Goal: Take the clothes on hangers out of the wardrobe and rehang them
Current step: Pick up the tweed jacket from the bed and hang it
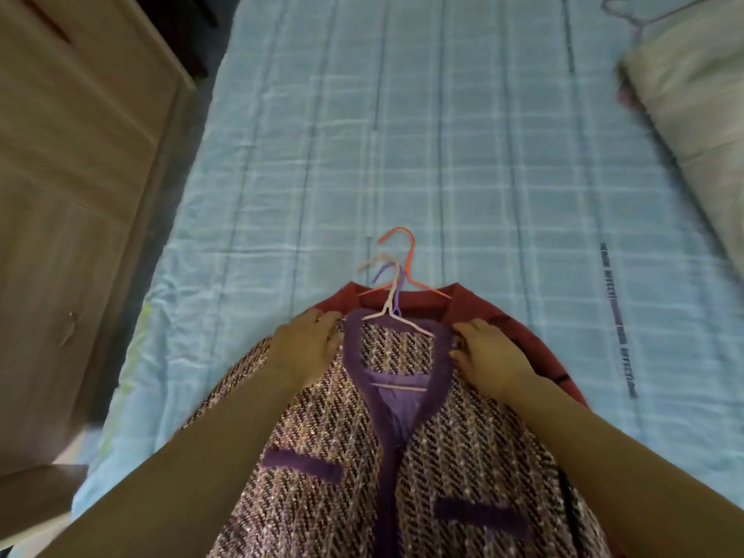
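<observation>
A purple-trimmed tweed jacket lies face up on the bed, stacked on a red garment whose collar and right edge show beneath it. Three hanger hooks poke out past the collars: a pale pink hanger, a purple hanger and an orange-red hanger. My left hand rests on the jacket's left shoulder, fingers curled at the fabric. My right hand presses the right shoulder beside the collar. Whether either hand grips the cloth is hard to tell.
The light blue checked bedspread stretches ahead. A wooden cabinet stands along the bed's left side. At the far right lies a cream garment with a grey-pink hanger near it.
</observation>
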`<state>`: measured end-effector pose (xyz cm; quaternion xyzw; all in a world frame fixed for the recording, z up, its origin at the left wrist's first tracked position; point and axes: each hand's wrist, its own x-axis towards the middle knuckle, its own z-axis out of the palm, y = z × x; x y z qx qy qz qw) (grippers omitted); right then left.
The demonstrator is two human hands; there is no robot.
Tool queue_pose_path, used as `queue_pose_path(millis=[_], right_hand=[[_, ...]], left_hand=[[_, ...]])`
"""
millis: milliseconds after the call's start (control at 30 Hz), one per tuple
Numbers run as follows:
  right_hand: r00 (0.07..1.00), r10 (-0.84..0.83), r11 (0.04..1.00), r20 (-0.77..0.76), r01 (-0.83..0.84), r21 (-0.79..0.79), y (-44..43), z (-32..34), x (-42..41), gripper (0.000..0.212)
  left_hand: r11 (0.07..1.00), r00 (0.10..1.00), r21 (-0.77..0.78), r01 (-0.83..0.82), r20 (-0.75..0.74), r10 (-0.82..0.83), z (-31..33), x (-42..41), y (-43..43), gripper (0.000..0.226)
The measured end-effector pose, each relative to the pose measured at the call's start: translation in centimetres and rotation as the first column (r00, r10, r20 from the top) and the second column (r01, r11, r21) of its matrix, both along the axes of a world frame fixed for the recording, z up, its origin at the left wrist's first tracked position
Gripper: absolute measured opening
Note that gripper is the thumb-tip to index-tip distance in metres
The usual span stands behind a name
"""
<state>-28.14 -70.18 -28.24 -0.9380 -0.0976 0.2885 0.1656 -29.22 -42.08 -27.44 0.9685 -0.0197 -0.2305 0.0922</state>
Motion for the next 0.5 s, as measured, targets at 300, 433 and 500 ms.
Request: queue_pose_path(millis=[300, 433, 500], right_hand=[[1.000, -0.011, 0.988, 0.014, 0.009, 0.156, 0.0, -1.1, -0.4, 0.026], [0.996, -0.086, 0.969, -0.001, 0.083, 0.231, 0.5, 0.1, -1.3, 0.023], [0.994, -0.105, 0.959, 0.040, 0.091, 0.267, 0.7, 1.2, -1.8, 0.027]], left_hand=[[0.993, 0.993, 0.024, 0.113, -0.042, -0.112, -2.1, 1.3, 0.9, 0.038], [0.987, 0.992, -0.114, 0.112, -0.039, -0.117, -0.7, 0.6, 1.1, 0.030], [0.971, 0.998, -0.233, 0.057, -0.008, -0.060, 1.0, 0.0, 1.3, 0.025]])
